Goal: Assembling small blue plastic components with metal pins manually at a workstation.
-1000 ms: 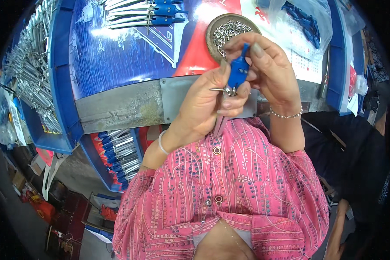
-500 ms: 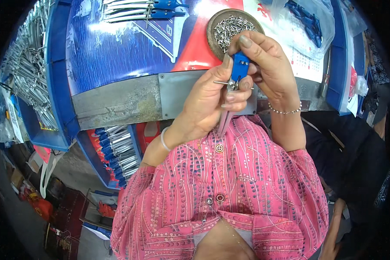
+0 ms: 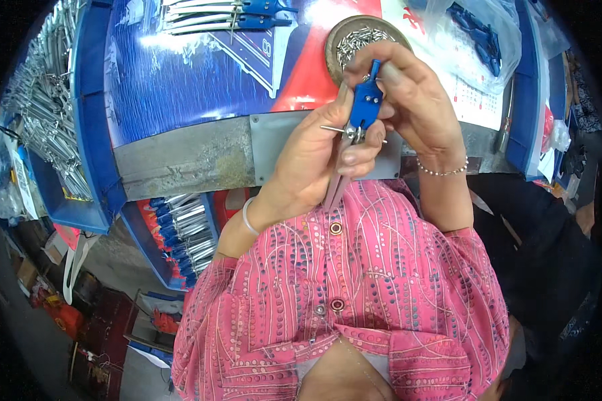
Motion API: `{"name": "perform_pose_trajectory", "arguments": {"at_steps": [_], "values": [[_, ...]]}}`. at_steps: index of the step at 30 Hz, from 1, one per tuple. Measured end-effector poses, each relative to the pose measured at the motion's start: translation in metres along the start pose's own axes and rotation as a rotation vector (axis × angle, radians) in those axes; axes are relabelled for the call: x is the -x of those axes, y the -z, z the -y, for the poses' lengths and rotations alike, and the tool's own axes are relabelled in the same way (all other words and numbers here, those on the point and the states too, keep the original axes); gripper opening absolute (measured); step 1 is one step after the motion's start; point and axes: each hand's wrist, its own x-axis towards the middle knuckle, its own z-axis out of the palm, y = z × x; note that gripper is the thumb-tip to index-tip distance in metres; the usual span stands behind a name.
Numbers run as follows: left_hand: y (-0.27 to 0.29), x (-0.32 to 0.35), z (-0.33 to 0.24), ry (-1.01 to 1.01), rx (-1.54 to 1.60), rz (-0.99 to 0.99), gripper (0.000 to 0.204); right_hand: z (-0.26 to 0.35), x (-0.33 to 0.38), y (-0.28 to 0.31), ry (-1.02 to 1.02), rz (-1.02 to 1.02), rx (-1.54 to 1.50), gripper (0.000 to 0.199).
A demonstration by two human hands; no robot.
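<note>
In front of my chest my left hand (image 3: 309, 157) grips a plier-like tool with a blue head (image 3: 366, 107), small silver pins in its face and two long metal legs (image 3: 336, 189) pointing down toward my shirt. A thin metal rod sticks out crosswise below the head. My right hand (image 3: 421, 100) is closed at the head's narrow far end, thumb and fingers pinching there. What else those fingers hold, if anything, is hidden. Just beyond the hands stands a round bowl (image 3: 330, 59) of small metal pins (image 3: 361, 43).
Similar blue-headed tools (image 3: 247, 21) lie at the far left of the table. Blue parts (image 3: 478, 37) sit in a clear plastic bag at the far right. Blue bins of metal parts (image 3: 50, 110) and blue-headed tools (image 3: 184, 234) stand at left. Another bin wall (image 3: 523, 100) is at right.
The blue head now tilts slightly and shows a narrow end pointing away. My right fingers have shifted from its top to beside that end. The metal legs have swung slightly left.
</note>
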Motion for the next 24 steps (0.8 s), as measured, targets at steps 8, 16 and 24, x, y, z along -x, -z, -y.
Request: {"name": "perform_pose_trajectory", "arguments": {"at_steps": [8, 16, 24], "values": [[-0.016, 0.008, -0.008, -0.128, -0.266, -0.158, 0.042, 0.010, 0.005, -0.005, 0.003, 0.018, -0.009, 0.015], [-0.010, 0.013, 0.004, -0.404, -0.595, -0.113, 0.020, 0.003, 0.013, -0.017, 0.139, 0.023, 0.053, 0.013], [-0.011, 0.018, 0.020, -0.538, -0.524, -0.028, 0.022, 0.003, 0.015, -0.019, 0.270, 0.121, 0.094, 0.016]]}}
